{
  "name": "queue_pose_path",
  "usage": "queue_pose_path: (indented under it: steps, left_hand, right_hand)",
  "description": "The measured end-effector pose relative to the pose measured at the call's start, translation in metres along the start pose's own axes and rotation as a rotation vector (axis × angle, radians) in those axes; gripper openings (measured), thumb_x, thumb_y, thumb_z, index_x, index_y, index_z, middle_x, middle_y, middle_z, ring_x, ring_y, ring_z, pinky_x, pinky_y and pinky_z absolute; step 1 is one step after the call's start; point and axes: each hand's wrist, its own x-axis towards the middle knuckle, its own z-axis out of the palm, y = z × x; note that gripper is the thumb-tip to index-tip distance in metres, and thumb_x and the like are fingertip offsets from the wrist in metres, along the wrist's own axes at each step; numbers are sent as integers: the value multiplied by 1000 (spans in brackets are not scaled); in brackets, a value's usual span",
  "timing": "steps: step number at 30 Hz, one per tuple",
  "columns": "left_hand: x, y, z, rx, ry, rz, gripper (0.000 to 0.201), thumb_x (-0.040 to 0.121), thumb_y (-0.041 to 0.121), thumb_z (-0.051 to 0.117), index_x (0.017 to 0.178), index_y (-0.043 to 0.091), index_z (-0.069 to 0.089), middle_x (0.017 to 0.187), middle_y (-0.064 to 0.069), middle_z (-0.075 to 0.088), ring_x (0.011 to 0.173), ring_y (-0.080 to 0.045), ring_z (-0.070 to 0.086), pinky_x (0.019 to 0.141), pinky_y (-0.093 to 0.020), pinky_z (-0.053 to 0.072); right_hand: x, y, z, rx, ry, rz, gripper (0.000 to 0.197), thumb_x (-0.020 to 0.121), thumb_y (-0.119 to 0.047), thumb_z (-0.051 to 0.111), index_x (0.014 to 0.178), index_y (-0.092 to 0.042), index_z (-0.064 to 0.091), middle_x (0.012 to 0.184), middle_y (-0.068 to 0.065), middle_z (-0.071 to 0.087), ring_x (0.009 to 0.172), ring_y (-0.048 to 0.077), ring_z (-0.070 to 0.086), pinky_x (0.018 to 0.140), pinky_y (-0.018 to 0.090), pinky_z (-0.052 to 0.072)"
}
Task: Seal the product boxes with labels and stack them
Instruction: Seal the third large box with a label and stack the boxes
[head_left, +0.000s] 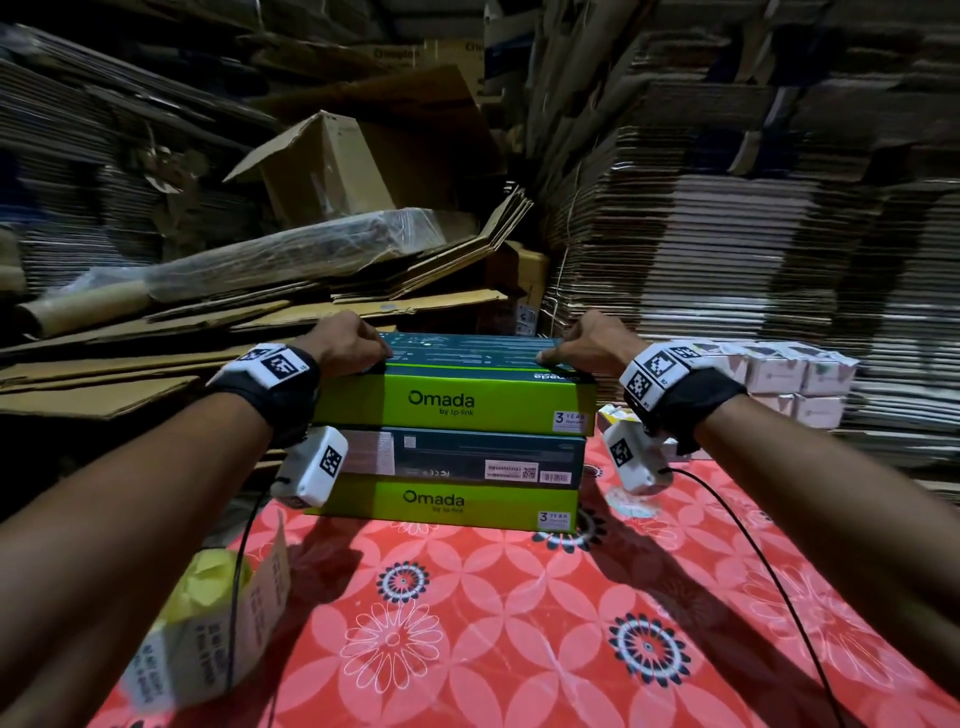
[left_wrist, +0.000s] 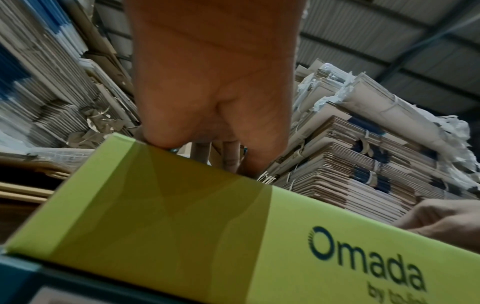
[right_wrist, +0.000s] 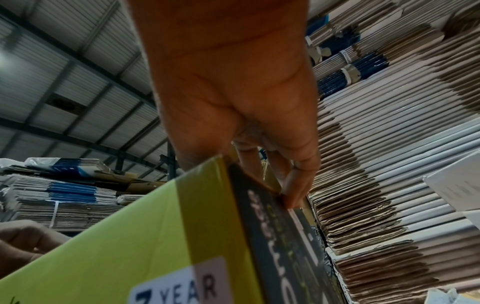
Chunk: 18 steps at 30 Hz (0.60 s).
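Observation:
Two green and teal Omada product boxes are stacked on the red floral tablecloth (head_left: 519, 634). The top box (head_left: 452, 400) sits on the lower box (head_left: 447, 501), shifted slightly right. My left hand (head_left: 358, 345) grips the top box's left end, thumb on the teal top face and fingers curled over the far edge. My right hand (head_left: 576, 348) grips the right end the same way. In the left wrist view my left hand (left_wrist: 213, 127) comes down on the top box (left_wrist: 182, 226). In the right wrist view my right hand (right_wrist: 246, 127) has its fingertips (right_wrist: 293, 185) on the dark end of the top box (right_wrist: 130, 246).
A roll of white labels on yellow backing (head_left: 208, 623) lies at the table's left front. Small white boxes (head_left: 779, 374) are stacked at the right. Flattened cardboard stacks (head_left: 727, 234), a plastic-wrapped roll (head_left: 291, 254) and an open brown carton (head_left: 332, 166) crowd the back.

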Motion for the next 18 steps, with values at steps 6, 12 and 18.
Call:
queue_pose_path:
  steps: [6,12,18]
  left_hand:
    - [-14,18,13,-61,-39,85,19,97,20,63,111,11,73,115,-10,72,110,-25,65,104,-43,49]
    - [-37,66,38,-119,-61,251,27,96,25,65,121,14,69,118,-8,71,105,-20,66,93,-33,53]
    - [-65,130,73,-165,-57,420,25,94,24,68,117,16,70,113,-6,70,103,-17,65,87,-26,51]
  right_hand:
    - [-11,13,-7,82,11,-38,39,90,-55,69,89,-16,74,77,0,61,83,21,58,63,25,39]
    - [-30,33,-22,146,19,-80,45,96,-54,61,97,-11,73,71,1,61,68,19,56,61,28,42]
    - [-53,66,-41,106,34,-58,34,90,-45,72,104,-15,76,67,-6,58,77,20,60,82,41,57]
